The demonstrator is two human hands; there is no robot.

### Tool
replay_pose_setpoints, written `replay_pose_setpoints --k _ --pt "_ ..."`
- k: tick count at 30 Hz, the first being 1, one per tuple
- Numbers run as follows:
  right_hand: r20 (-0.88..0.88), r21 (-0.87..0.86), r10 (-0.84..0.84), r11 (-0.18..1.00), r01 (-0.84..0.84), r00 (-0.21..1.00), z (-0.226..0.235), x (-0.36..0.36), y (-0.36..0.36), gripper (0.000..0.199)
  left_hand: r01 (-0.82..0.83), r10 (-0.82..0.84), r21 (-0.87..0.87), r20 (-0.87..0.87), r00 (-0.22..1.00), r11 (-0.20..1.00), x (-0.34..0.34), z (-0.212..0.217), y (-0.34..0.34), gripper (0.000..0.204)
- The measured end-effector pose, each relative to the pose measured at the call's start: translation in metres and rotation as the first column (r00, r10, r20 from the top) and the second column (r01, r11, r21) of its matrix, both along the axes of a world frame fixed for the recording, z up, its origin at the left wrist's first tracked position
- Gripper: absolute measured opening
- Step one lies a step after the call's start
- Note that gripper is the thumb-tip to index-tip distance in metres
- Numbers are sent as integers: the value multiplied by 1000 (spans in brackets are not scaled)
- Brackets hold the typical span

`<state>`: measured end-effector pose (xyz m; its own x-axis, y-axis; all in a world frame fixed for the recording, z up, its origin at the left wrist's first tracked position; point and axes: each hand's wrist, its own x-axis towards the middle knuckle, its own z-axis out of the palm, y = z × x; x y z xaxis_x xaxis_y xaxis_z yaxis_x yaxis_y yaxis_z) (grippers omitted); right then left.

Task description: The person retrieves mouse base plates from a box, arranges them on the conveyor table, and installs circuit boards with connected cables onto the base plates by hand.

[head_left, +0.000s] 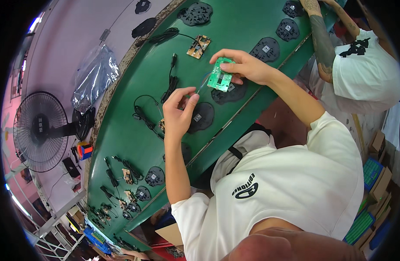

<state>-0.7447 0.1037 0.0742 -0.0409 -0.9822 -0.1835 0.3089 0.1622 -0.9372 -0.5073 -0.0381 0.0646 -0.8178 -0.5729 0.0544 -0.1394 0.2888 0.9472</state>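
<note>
**Circuit board held above the belt's near edge**

The right hand (pixel 248 66) grips a green circuit board (pixel 220 77), fingers closed on its far edge. The left hand (pixel 178 114) pinches a thin wire (pixel 203 85) leading rightward to the board, over the green belt (pixel 134 130).

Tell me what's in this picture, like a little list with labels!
Right hand: holds a green circuit board by its edge
Left hand: pinches thin wires that run to the board
Under the hands: green belt carrying black plastic plates
Also on the belt: tan circuit board, black cables
Nearby: another person's arm, top right
Off the belt: black fan, clear plastic bag
</note>
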Motion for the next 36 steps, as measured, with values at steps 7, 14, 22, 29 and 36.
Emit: replay_pose_setpoints --k 7,14,22,29,36 --pt "177 -138 -66 986 91 982 -14 9 21 43 -31 32 80 -21 999 996 -4 -3 9 17" --pt "541 37 -294 945 326 788 -13 27 15 22 -85 89 41 -100 991 996 -8 -3 19 15" --pt "-577 65 -19 995 69 816 -15 -21 -38 30 115 -91 -465 73 993 878 -23 -10 29 12" --pt "-411 118 -26 990 82 911 -20 -25 -30 48 204 -136 -477 174 975 855 -29 -7 28 12" --pt "-434 -154 -257 965 210 863 -41 -8 -21 51 253 -192 -563 166 967 787 -29 -7 24 12"
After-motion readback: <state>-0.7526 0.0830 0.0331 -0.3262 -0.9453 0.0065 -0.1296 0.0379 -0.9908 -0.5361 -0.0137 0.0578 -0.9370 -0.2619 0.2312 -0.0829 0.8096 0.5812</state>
